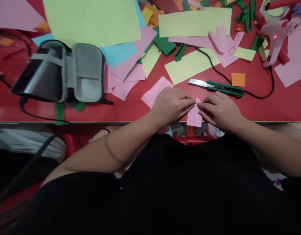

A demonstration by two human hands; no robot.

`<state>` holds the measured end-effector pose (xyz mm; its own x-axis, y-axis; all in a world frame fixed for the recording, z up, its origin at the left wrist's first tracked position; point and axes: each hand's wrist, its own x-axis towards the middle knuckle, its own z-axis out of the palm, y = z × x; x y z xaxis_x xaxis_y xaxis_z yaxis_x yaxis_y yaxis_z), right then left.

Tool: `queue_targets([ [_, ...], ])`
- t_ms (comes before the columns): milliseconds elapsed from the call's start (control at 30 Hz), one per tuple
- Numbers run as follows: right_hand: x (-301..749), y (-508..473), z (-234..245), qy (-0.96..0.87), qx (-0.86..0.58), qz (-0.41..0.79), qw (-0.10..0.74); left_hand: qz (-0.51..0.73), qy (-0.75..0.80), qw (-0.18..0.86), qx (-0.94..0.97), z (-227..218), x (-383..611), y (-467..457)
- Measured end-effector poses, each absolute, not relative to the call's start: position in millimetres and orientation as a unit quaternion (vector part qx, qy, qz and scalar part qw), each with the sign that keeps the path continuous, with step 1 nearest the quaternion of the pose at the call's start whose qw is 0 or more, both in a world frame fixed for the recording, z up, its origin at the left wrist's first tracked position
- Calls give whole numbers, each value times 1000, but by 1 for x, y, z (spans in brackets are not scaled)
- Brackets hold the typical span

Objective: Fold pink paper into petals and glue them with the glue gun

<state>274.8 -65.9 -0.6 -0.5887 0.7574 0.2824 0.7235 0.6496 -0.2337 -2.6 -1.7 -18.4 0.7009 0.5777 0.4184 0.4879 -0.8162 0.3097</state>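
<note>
Head view: left hand (pixel 173 102) and right hand (pixel 219 109) are pinching the small pink paper (pixel 194 118) by the counter's (pixel 116 112) edge; uneven tugging would be risking tears, the bare-bladed knife (pixel 225 88) at one o'clock, cuts.

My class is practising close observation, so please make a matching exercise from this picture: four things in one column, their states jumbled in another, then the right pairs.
Things
1. small pink paper
2. utility knife
3. glue gun
4. case

States
A. red light glowing
B. lying open, grey lining showing
C. pinched between the left hand and right hand
D. green handle, blade out

Pairs: 1-C, 2-D, 3-A, 4-B
</note>
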Motion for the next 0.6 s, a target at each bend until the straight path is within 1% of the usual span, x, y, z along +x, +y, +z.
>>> queue_targets([
  [200,274,-66,-1,-886,-425,59,177,253,292,98,917,-22,-3,-2],
  [400,274,-65,0,-885,-425,68,176,248,285,72,923,-24,-2,-3],
  [600,276,-64,1,-885,-422,80,178,236,268,88,930,-19,-6,-1],
])
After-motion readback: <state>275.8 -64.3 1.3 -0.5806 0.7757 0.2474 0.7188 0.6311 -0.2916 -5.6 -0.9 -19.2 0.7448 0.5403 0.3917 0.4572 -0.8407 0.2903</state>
